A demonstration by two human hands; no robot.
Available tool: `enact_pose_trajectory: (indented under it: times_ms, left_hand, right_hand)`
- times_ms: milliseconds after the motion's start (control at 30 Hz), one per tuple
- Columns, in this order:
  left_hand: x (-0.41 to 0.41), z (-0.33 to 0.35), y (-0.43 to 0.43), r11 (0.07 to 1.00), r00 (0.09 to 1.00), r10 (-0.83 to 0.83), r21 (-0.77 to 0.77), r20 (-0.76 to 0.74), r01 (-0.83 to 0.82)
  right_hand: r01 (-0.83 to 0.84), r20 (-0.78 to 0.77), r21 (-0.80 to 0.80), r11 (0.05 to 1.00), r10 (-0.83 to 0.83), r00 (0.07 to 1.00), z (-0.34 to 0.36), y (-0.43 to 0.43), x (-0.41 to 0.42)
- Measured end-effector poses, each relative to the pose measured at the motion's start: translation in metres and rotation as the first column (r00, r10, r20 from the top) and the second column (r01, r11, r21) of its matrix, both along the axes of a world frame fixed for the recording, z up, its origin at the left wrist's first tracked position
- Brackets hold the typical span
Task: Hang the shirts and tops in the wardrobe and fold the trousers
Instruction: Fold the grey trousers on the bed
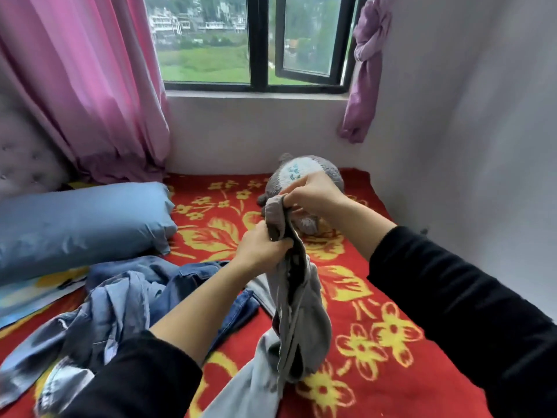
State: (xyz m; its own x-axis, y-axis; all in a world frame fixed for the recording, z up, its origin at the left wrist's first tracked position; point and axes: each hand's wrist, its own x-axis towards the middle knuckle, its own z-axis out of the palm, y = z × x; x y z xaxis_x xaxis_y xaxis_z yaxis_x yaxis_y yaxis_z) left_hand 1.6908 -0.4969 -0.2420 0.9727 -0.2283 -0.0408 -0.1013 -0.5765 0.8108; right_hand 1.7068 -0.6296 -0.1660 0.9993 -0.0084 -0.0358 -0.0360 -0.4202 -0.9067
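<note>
Both hands are up over the middle of the bed, working the same grey garment [313, 321]. The right hand [313, 191], centre frame, pinches its top edge between thumb and curled fingers. The left hand [265, 248], just below and to the left, has its fingers wrapped round the bunched cloth. Both arms wear black sleeves. The garment hangs from that double grip in a twisted rope, dark on its inner side, and its lower end reaches the bed at lower centre; I cannot tell whether it is a top or trousers.

Behind the right hand, partly hidden by it, lies a grey and white plush toy [301, 168]. The teal marks on its white patch are too blurred to read.

Under the left forearm a pair of blue jeans [187, 276] sprawls in a heap, with a pale blue shirt [114, 306] crumpled on top at lower left. Another pale piece of clothing [241, 390] lies at the bottom edge, beneath the hanging garment.

All of it rests on a red blanket with yellow flowers [376, 297]. A blue pillow [81, 224] sits at the left, against a tufted headboard [27, 158]. A pink curtain [99, 86] hangs at upper left, a knotted purple curtain [367, 55] at upper right, and the dark-framed window [259, 40] between them stands ajar.
</note>
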Motion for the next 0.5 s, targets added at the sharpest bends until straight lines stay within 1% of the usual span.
enact_pose_trajectory:
  times_ms: [33,67,100,133,167,200,267,300,333,367,433,467,500]
  left_hand:
    - [0.002,-0.003,-0.001,0.998,0.998,0.067,-0.010,0.005,-0.067]
    - [0.004,-0.006,0.000,0.992,0.993,0.115,-0.050,-0.014,-0.115]
    - [0.005,-0.008,0.000,0.980,0.985,0.161,-0.110,-0.054,-0.166]
    - [0.006,-0.012,0.001,0.958,0.972,0.206,-0.180,-0.112,-0.223]
    - [0.008,-0.013,0.001,0.926,0.952,0.251,-0.242,-0.173,-0.288]
    - [0.010,-0.015,0.000,0.892,0.930,0.282,-0.293,-0.235,-0.344]
    - [0.014,-0.017,-0.003,0.830,0.896,0.291,-0.377,-0.335,-0.411]
    - [0.015,-0.016,-0.006,0.804,0.886,0.287,-0.411,-0.364,-0.429]
    - [0.016,-0.016,-0.010,0.774,0.876,0.282,-0.447,-0.391,-0.449]
    - [0.016,-0.013,-0.012,0.742,0.865,0.273,-0.481,-0.421,-0.468]
    - [0.014,-0.009,-0.015,0.677,0.841,0.247,-0.535,-0.481,-0.505]
    - [0.013,-0.007,-0.016,0.653,0.835,0.227,-0.558,-0.502,-0.513]
    - [0.010,-0.003,-0.017,0.637,0.835,0.198,-0.581,-0.513,-0.508]
  right_hand:
    - [0.015,-0.046,0.170,0.985,-0.008,0.999,-0.004,-0.005,-0.002]
    - [0.050,-0.072,0.313,0.949,-0.029,0.997,-0.010,-0.011,-0.005]
    - [0.100,-0.080,0.395,0.913,-0.074,0.994,-0.020,-0.017,-0.009]
    - [0.162,-0.088,0.417,0.894,-0.137,0.987,-0.035,-0.023,-0.016]
    - [0.209,-0.101,0.406,0.890,-0.184,0.978,-0.053,-0.027,-0.024]
    - [0.231,-0.141,0.387,0.893,-0.190,0.972,-0.076,-0.030,-0.035]
    - [0.191,-0.266,0.347,0.918,-0.099,0.959,-0.119,-0.025,-0.062]
    - [0.163,-0.300,0.318,0.934,-0.064,0.952,-0.141,-0.020,-0.073]
    - [0.157,-0.320,0.264,0.952,-0.067,0.945,-0.163,-0.015,-0.085]
    - [0.185,-0.352,0.162,0.969,-0.118,0.929,-0.183,-0.008,-0.095]
    - [0.284,-0.416,-0.016,0.959,-0.265,0.870,-0.217,0.005,-0.113]
    - [0.330,-0.473,-0.046,0.943,-0.312,0.824,-0.234,0.010,-0.119]
    - [0.371,-0.546,-0.034,0.928,-0.328,0.771,-0.244,0.017,-0.124]
